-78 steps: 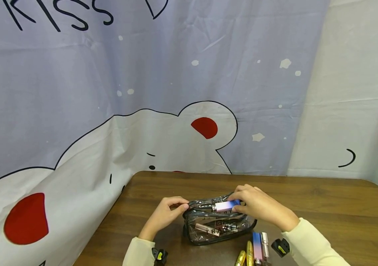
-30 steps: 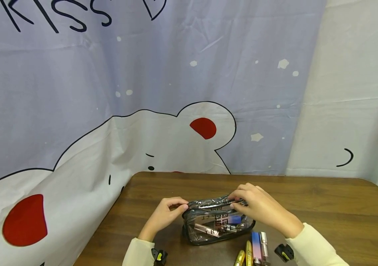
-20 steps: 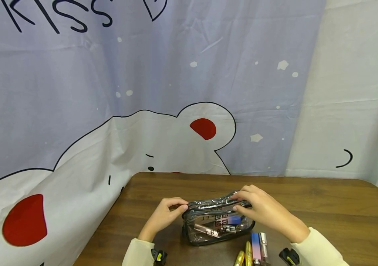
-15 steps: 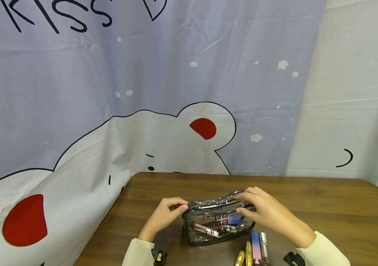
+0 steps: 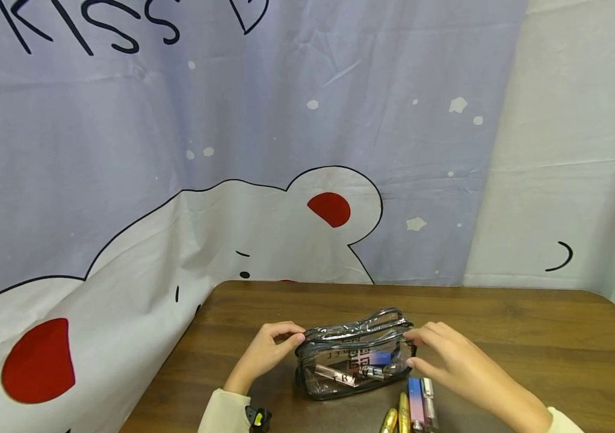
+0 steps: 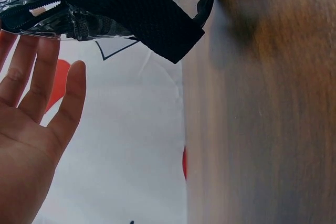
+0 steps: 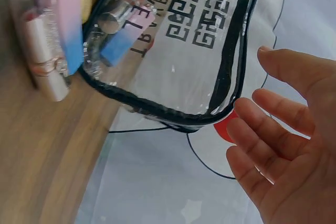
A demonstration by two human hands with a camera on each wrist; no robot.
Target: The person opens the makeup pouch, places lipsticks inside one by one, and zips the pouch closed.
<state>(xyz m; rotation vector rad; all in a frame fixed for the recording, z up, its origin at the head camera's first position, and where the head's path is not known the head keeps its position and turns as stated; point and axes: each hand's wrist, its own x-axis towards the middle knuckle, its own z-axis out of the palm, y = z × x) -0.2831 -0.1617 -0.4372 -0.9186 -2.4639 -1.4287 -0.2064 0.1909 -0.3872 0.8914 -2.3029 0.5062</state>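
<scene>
A clear cosmetic bag [image 5: 334, 346] with black trim stands on the table, its zipped top parted. My left hand [image 5: 266, 355] pinches its left top corner between thumb and fingers; in the left wrist view the other fingers reach up to the bag's end. Inside the bag are a blue-and-pink lipstick tube [image 7: 119, 45], a silver-capped tube [image 5: 375, 372] and a pinkish tube [image 5: 334, 374]. At the bag's right end my right hand [image 5: 451, 359] is spread, thumb and fingers apart, holding nothing. The right wrist view shows its fingertips just off the black edge.
In front of the bag's right corner lie two gold tubes [image 5: 404, 412], a blue-to-pink tube [image 5: 416, 403] and a clear lipstick tube with a silvery end [image 5: 429, 403]. A printed cloth [image 5: 264, 228] hangs behind the wooden table [image 5: 529, 337].
The blue-and-pink lipstick tube went from my right hand into the bag. My right hand then drew the top's right end rightward, let go and moved right and down. My left hand stayed put.
</scene>
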